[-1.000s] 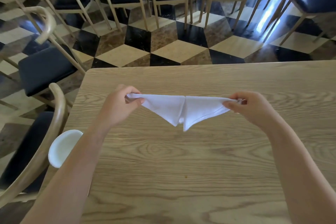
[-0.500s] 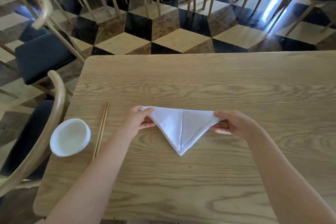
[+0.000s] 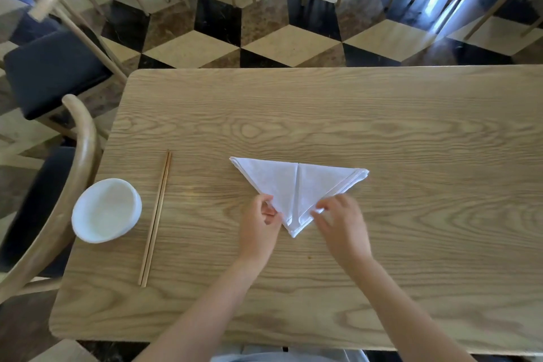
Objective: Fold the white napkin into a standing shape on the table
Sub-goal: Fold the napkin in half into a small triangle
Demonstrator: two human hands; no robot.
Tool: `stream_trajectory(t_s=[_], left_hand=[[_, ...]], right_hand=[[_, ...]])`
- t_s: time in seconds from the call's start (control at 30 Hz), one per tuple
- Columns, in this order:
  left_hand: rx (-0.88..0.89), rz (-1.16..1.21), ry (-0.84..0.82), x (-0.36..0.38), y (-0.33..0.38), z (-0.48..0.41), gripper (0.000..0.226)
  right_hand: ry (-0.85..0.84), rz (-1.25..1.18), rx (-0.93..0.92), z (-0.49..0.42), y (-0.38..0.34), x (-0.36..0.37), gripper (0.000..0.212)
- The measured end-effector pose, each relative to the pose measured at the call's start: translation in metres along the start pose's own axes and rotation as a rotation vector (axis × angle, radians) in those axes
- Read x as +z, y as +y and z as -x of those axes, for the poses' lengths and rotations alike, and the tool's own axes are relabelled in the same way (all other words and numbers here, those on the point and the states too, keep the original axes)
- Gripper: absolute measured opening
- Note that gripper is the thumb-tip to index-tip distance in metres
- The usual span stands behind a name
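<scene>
Two hands work a white napkin (image 3: pixel 296 185), folded into a downward-pointing triangle flat on the wooden table (image 3: pixel 382 126). Left hand (image 3: pixel 260 222) pinches its lower left edge; right hand (image 3: pixel 342 220) pinches the lower right edge

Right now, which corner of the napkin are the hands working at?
The near corner of the napkin, pointing toward the person, between left hand and right hand; both far corners lie untouched.

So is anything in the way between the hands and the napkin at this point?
Nothing visible. The left hand and right hand are already at the white napkin, touching its slanted edges near the lower tip. The chopsticks and white bowl lie off to the left, apart from it.
</scene>
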State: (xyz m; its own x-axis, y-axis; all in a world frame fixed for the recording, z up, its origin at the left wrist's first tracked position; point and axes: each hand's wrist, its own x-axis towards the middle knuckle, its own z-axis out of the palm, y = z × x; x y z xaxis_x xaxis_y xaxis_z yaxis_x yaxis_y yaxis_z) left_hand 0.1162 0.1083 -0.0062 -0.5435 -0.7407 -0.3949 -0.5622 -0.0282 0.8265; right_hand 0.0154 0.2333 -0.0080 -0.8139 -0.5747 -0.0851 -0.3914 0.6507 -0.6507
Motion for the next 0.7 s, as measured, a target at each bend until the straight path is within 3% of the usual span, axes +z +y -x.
stream_trajectory(t_s=[0.1, 0.33, 0.7], left_hand=[[0.029, -0.01, 0.02, 0.012, -0.001, 0.004, 0.028], [-0.066, 0.074, 0.018, 0.015, -0.001, 0.002, 0.026], [-0.028, 0.01, 0.023, 0.015, -0.001, 0.007, 0.021]], right_hand=[[-0.074, -0.002, -0.044, 0.011, -0.002, 0.023, 0.013], [-0.056, -0.046, 0.049, 0.01, -0.008, 0.035, 0.003], [-0.026, -0.092, 0.051, 0.023, -0.004, 0.039, 0.005]])
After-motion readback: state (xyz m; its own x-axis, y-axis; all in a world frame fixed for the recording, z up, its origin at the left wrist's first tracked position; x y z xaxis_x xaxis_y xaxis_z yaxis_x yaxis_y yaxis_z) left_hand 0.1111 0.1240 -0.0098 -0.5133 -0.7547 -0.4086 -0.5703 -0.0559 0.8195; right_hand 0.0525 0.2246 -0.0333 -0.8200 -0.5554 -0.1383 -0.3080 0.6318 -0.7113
